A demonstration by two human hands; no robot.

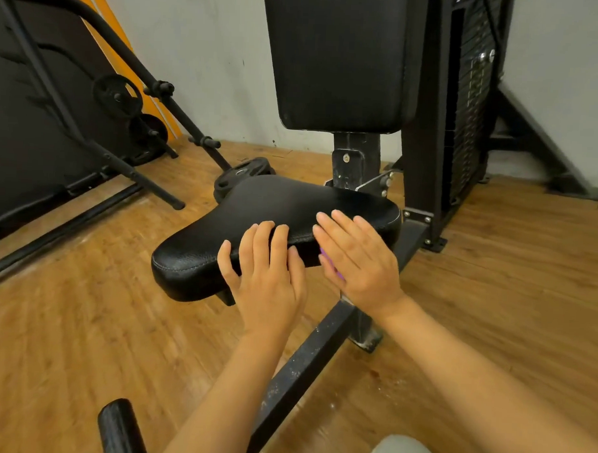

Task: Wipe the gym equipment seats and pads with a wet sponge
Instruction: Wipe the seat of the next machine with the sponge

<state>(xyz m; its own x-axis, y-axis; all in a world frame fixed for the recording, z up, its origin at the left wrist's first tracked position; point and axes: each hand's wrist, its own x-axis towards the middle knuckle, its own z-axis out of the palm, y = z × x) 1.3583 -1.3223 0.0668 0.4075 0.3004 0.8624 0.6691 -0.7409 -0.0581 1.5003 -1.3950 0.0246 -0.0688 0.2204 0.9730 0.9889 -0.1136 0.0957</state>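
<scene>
The right hand (357, 263) presses a purple sponge (327, 260), mostly hidden under the palm, against the near edge of the black seat (274, 204); its grip is released, fingers straight. The left hand (268, 276) rests flat on the same edge, also released. Long, overlapping strokes with steady pressure, following the stitched seam, would likely serve best. The seat is pebbled black vinyl, slightly glossy, below the upright back pad (339, 57).
</scene>
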